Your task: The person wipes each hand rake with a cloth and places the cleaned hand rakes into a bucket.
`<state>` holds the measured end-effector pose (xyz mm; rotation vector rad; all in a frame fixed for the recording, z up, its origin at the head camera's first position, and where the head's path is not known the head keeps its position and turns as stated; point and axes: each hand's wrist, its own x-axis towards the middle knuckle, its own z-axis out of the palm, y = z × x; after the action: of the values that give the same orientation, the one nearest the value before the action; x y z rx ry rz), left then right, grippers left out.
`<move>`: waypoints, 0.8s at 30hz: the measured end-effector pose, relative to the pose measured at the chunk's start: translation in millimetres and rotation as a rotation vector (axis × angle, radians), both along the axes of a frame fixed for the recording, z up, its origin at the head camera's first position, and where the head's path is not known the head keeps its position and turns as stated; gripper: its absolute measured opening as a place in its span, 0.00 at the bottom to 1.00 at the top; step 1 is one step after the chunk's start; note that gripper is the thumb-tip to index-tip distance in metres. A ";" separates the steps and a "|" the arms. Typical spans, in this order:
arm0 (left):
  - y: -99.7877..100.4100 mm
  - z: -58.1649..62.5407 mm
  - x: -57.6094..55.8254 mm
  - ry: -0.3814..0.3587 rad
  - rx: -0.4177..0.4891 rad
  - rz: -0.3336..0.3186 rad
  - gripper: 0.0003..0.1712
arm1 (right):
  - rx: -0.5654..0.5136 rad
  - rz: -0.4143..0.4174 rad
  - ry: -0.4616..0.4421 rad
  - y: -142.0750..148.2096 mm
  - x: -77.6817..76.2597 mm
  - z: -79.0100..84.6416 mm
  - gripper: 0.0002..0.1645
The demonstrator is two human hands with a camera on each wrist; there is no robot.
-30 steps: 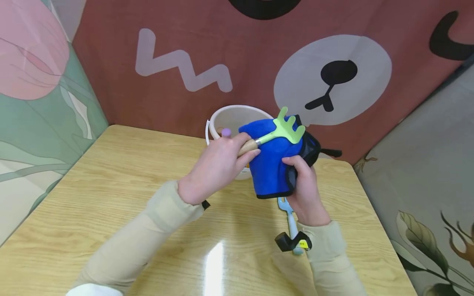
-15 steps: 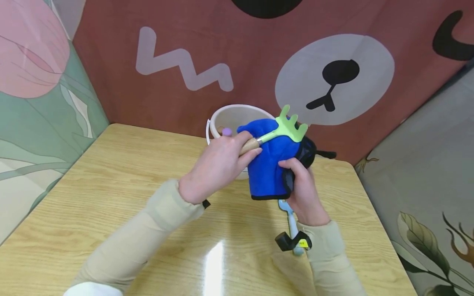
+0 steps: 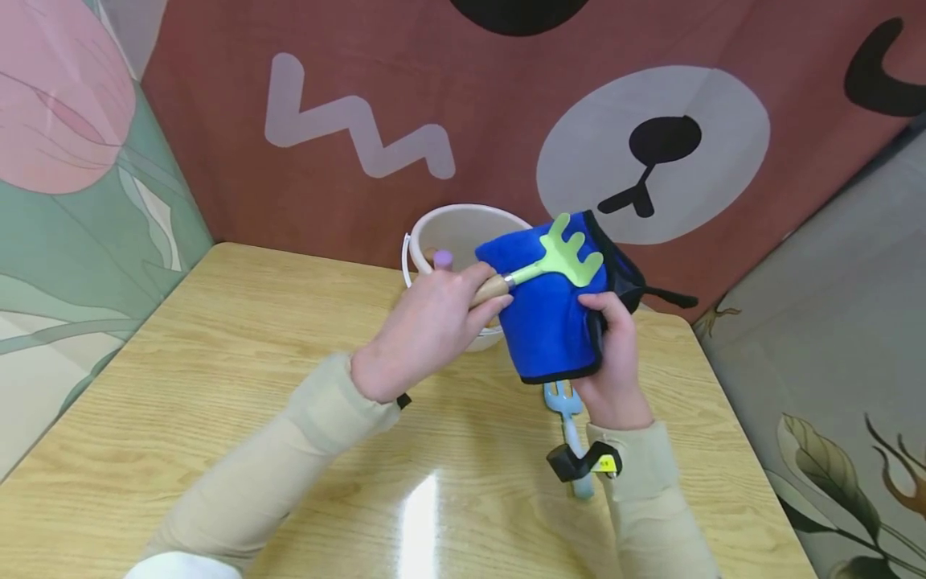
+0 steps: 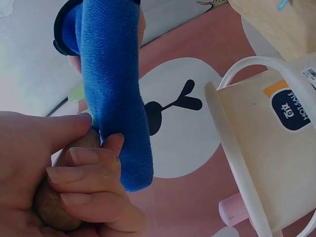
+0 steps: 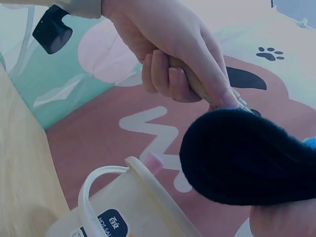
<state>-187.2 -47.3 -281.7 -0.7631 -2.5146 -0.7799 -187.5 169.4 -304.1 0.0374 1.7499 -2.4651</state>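
My left hand (image 3: 427,314) grips the wooden handle of a small hand rake with a light green head (image 3: 567,259), its tines pointing up and right. Fingers curl round that handle (image 4: 57,207) in the left wrist view. My right hand (image 3: 611,362) holds a blue plush cloth (image 3: 546,330) with black edging and a dark strap-like end, thumb on its front. The cloth is bunched behind the rake head, which overlaps it in the head view. From the right wrist it appears as a dark fold (image 5: 237,158) just below the left hand (image 5: 173,44).
A white bucket (image 3: 463,229) stands at the back of the wooden table (image 3: 289,338), with a purple-ended tool (image 3: 443,260) sticking out over its rim. On the table near my right wrist lies a light blue hand fork (image 3: 567,406), partly covered by the wrist camera (image 3: 579,462).
My right hand and the cloth shifted slightly left, then back right and a little upward. More of the blue fork shows below. The left hand and rake have barely moved.
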 end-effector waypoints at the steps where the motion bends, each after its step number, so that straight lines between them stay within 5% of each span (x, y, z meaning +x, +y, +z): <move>1: -0.2 0.3 0.3 -0.002 -0.002 -0.001 0.16 | 0.000 -0.006 -0.004 0.4 -0.7 0.2 0.39; 24: -5.9 -0.6 0.2 0.031 -0.009 -0.005 0.15 | -0.221 -0.050 0.225 16.8 -4.1 10.8 0.37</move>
<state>-187.0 -53.2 -282.3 -0.7794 -2.4916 -0.7533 -191.6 186.2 -293.4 -0.2266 1.5563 -2.7781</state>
